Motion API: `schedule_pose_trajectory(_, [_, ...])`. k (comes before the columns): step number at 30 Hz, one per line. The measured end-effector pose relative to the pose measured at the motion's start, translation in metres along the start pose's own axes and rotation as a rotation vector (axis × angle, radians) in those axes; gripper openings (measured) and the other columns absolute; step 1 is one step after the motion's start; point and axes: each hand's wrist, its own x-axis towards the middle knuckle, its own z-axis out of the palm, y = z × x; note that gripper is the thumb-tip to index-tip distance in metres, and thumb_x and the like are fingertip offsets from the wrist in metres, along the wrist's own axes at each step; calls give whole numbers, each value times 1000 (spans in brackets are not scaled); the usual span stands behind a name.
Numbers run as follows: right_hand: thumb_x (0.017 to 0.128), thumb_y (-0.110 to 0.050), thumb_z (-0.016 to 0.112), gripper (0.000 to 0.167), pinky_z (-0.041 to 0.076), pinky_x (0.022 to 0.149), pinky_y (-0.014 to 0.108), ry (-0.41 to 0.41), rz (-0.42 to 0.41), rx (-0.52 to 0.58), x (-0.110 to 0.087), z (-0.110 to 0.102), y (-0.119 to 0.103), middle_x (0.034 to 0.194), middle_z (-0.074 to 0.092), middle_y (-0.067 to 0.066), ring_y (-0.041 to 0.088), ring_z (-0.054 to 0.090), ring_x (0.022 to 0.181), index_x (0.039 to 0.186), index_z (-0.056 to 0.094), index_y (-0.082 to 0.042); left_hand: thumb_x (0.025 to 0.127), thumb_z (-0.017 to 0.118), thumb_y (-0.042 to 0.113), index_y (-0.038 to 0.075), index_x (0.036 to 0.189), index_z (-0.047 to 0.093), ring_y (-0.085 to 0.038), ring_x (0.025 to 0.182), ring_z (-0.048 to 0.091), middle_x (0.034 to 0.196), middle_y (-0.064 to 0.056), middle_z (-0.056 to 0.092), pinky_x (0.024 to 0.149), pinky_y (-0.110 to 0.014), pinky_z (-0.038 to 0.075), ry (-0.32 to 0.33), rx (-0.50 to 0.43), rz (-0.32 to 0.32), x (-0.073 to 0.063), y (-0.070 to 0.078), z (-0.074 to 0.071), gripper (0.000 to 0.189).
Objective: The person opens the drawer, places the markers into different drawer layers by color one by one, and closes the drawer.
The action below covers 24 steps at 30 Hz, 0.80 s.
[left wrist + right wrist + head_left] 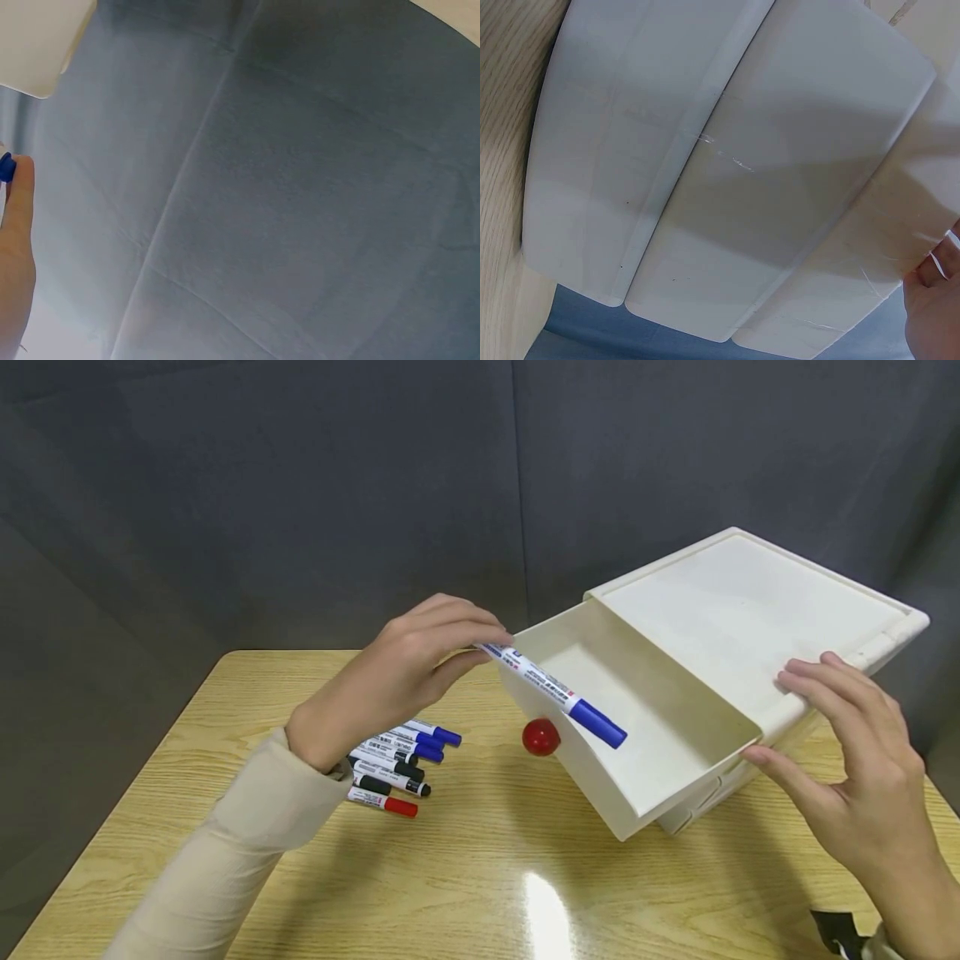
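My left hand point(408, 656) pinches a white whiteboard marker with a blue cap point(555, 689) by its far end. The capped end slants down over the pulled-out top drawer point(583, 781), whose visible floor is bare. A round red knob point(541, 737) sits on the drawer's front. My right hand point(862, 777) rests on the near edge of the white drawer cabinet point(742, 602), fingers on top and thumb near the drawer's side. In the left wrist view only part of the left hand point(16, 247) and a blue marker end point(7, 168) show.
Several whiteboard markers point(386, 768) with blue, black and red caps lie on the wooden table point(465, 877), partly hidden behind the left wrist. A dark grey curtain point(375, 485) hangs behind. By the right wrist is a small black piece point(836, 931).
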Motion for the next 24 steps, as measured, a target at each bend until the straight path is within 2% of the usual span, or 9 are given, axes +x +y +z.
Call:
schedule_pose_trajectory(5, [85, -63, 64, 78, 32, 121, 34, -1, 3, -3, 0, 0, -2, 127, 67, 14, 19, 50, 137, 113, 66, 10, 89, 70, 2, 4, 118, 71, -16, 109, 57, 116, -5, 70, 96, -24, 54, -14, 3, 40, 9, 3, 2, 29])
schedule_pose_trajectory(16, [86, -62, 63, 79, 32, 120, 33, 4, -3, -7, 4, 0, -10, 126, 67, 14, 15, 49, 137, 110, 65, 13, 90, 69, 1, 5, 118, 71, -19, 113, 58, 119, -6, 70, 99, -24, 52, -75, 45, 65, 21, 8, 8, 28])
schedule_pose_trajectory(24, [84, -62, 65, 78, 33, 120, 37, 4, -15, -4, -1, 0, 1, 124, 66, 22, 27, 51, 136, 114, 66, 10, 92, 68, 3, 6, 120, 70, -16, 114, 58, 122, -5, 69, 101, -23, 52, -154, 75, 61, 26, 11, 10, 29])
